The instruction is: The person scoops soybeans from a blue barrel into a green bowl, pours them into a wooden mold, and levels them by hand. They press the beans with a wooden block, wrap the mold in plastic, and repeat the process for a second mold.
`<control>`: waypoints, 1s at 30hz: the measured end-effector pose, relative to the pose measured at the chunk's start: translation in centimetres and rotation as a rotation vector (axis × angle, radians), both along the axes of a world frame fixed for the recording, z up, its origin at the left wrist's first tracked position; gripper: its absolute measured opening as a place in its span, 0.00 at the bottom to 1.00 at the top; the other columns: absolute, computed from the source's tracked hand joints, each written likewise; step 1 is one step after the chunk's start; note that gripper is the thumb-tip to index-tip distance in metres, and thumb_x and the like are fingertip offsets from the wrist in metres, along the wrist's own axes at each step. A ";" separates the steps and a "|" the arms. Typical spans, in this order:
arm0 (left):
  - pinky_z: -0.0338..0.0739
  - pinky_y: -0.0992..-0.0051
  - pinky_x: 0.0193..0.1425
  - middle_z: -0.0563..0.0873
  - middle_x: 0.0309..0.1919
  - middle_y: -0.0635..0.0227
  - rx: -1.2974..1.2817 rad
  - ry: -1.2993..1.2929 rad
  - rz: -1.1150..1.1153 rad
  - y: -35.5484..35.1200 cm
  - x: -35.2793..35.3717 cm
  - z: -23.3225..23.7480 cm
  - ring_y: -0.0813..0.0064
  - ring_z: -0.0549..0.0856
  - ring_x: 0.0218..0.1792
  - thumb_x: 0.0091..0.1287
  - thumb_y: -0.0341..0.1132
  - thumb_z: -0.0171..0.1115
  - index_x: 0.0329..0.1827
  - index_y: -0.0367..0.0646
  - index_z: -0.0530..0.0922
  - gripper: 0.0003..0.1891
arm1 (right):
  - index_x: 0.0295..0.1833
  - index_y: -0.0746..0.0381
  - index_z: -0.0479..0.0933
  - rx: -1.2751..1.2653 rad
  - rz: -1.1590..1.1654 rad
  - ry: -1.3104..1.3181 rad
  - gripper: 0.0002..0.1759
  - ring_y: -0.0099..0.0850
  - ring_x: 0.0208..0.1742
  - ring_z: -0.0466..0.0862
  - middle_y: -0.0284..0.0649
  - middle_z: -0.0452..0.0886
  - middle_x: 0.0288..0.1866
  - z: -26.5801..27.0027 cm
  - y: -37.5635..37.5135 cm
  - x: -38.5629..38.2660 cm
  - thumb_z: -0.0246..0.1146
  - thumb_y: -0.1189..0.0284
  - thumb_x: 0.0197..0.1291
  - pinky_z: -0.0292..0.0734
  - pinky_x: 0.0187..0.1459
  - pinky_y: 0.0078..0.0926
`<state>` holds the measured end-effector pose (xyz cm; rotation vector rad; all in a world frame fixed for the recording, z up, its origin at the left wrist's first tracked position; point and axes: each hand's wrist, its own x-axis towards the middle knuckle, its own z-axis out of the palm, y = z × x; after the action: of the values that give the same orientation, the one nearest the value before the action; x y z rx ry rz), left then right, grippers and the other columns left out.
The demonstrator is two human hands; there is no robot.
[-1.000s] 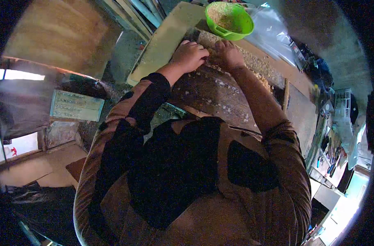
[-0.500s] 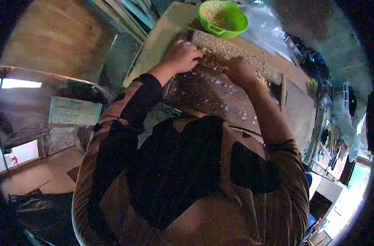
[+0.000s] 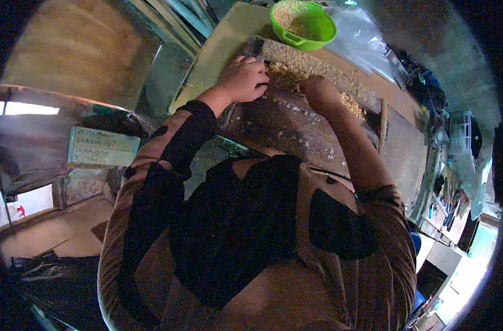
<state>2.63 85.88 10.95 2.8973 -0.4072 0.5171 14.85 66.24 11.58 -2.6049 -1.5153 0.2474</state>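
A band of pale, coarse grains (image 3: 287,76) lies along a long, narrow strip on the worn wooden board (image 3: 279,118) in front of me. At the left end of this band rests my left hand (image 3: 246,78), its fingers bent and slightly apart, with nothing visible held in them. My right hand (image 3: 320,91) is over the middle of the grains with its fingers curled in. What those fingers hold, if anything, is hidden. Behind the strip stands a green bowl (image 3: 302,43) with similar loose grains inside.
Clear plastic sheeting (image 3: 362,44) lies right of the bowl. A wooden stick (image 3: 383,124) sits at the strip's right end. Off to the left is a pale panel with rows of small items (image 3: 103,148). A white plastic crate (image 3: 461,132) and tools are at the far right.
My right hand has shifted slightly, baring more grains between my hands. My left hand has drawn back a little to the left. The view has tilted slightly.
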 end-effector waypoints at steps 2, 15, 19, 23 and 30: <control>0.64 0.63 0.44 0.75 0.32 0.69 0.024 -0.017 -0.001 0.0 0.0 -0.1 0.65 0.72 0.39 0.44 0.40 0.59 0.28 0.47 0.78 0.10 | 0.32 0.61 0.72 -0.010 0.016 -0.015 0.08 0.47 0.37 0.75 0.50 0.75 0.33 -0.8 -0.3 0.5 0.50 0.71 0.49 0.71 0.40 0.41; 0.64 0.64 0.44 0.75 0.31 0.69 -0.003 -0.048 0.012 -1.8 0.4 -0.3 0.66 0.73 0.38 0.44 0.40 0.58 0.28 0.48 0.77 0.09 | 0.40 0.60 0.71 0.121 0.007 0.076 0.11 0.48 0.40 0.75 0.51 0.75 0.37 -1.1 -0.7 0.3 0.48 0.71 0.53 0.70 0.41 0.41; 0.64 0.63 0.45 0.75 0.31 0.68 0.032 -0.004 0.047 -3.1 1.0 0.1 0.65 0.73 0.39 0.43 0.39 0.59 0.26 0.47 0.77 0.09 | 0.43 0.57 0.71 0.101 0.008 0.108 0.12 0.46 0.41 0.76 0.50 0.76 0.38 0.7 -0.6 -0.5 0.48 0.69 0.54 0.70 0.41 0.41; 0.64 0.62 0.46 0.74 0.30 0.67 0.009 -0.029 0.056 -3.9 1.9 -0.3 0.64 0.73 0.39 0.40 0.37 0.59 0.24 0.46 0.76 0.08 | 0.46 0.56 0.71 0.116 -0.011 0.131 0.14 0.46 0.40 0.76 0.49 0.76 0.38 0.3 -0.3 -0.2 0.48 0.68 0.54 0.70 0.42 0.40; 0.63 0.60 0.48 0.75 0.31 0.65 0.012 -0.023 0.041 -4.4 2.6 -0.5 0.62 0.73 0.41 0.38 0.36 0.59 0.24 0.43 0.76 0.10 | 0.43 0.53 0.74 0.016 0.022 0.099 0.14 0.46 0.40 0.76 0.48 0.76 0.38 0.2 0.0 -0.1 0.49 0.69 0.50 0.70 0.43 0.39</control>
<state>5.22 81.50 10.49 2.9192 -0.3566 0.5562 14.77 66.28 11.79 -2.5245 -1.5077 0.3600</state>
